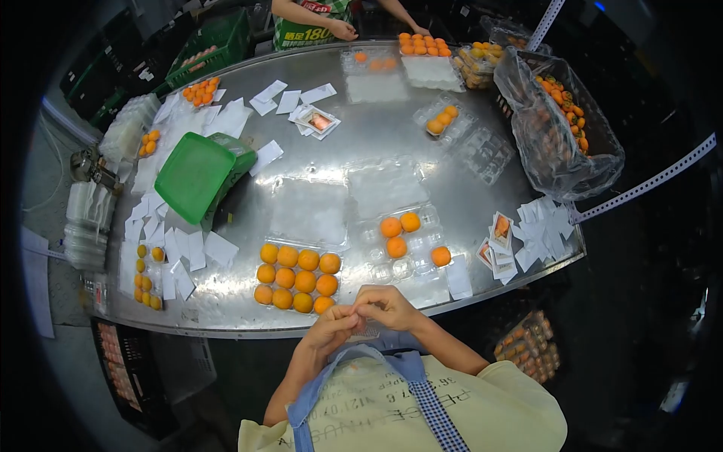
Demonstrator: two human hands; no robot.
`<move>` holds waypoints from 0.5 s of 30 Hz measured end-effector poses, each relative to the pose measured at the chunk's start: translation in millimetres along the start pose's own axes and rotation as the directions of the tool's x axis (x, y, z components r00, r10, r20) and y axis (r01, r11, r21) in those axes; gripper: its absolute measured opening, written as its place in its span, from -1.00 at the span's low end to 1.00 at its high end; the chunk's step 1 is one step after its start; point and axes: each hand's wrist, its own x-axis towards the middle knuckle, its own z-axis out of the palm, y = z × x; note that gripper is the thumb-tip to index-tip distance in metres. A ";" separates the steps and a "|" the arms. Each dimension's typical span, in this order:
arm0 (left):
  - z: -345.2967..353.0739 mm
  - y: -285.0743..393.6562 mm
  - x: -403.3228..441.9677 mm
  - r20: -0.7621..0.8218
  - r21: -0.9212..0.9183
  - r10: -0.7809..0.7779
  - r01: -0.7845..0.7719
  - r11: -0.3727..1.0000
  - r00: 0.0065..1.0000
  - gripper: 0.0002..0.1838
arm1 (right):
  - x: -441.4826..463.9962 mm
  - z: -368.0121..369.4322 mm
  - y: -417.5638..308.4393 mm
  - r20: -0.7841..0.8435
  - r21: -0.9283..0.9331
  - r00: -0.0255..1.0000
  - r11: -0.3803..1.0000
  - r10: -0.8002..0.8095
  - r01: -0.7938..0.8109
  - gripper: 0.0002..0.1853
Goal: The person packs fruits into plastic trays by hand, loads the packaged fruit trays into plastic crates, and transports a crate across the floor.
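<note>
My left hand [331,330] and my right hand [388,307] meet at the table's front edge, fingertips pinched together. Whatever is between them is too small to make out. Just beyond the left hand lies an open clear plastic clamshell box [339,280], its cups filled with rows of orange fruit [305,282]; its lid [309,211] is folded back flat. To the right of it is a second open clamshell box [407,270], holding a few oranges [396,247] and several bare cups. A single orange [440,256] sits at its right side, beside a white card [459,277].
A green basket [196,177] lies tilted among white cards at left. Printed cards [501,233] lie at right. A plastic-lined crate [561,120] of orange fruit stands at far right. Across the metal table [301,151], another person's hand [343,30] shows near fruit boxes.
</note>
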 end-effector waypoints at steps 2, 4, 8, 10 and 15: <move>-4.5 6.0 -5.3 -0.012 0.002 0.015 -0.015 1.000 1.000 -0.79 | 7.0 7.7 -0.4 -0.017 -0.018 0.999 0.999 0.029 -0.029 -0.91; -6.4 10.9 -9.5 -0.129 0.108 0.037 -0.023 0.994 0.991 -0.83 | 18.6 13.3 -4.5 -0.003 -0.211 0.998 0.976 -0.061 0.059 -0.91; -8.0 24.9 -16.6 -0.154 0.163 0.117 -0.091 0.982 0.981 -0.89 | 33.1 28.6 -8.0 -0.062 -0.117 0.997 0.992 0.043 -0.050 -0.88; 2.3 37.4 -18.7 -0.228 0.236 0.200 -0.146 0.961 0.953 -0.88 | 38.4 34.1 -0.5 -0.134 -0.075 0.991 0.997 0.021 -0.031 -0.87; -12.5 50.5 -21.9 -0.225 0.590 0.425 -0.224 0.776 0.877 -0.98 | 45.8 34.3 6.5 -0.134 0.150 0.986 0.986 0.098 -0.078 -0.81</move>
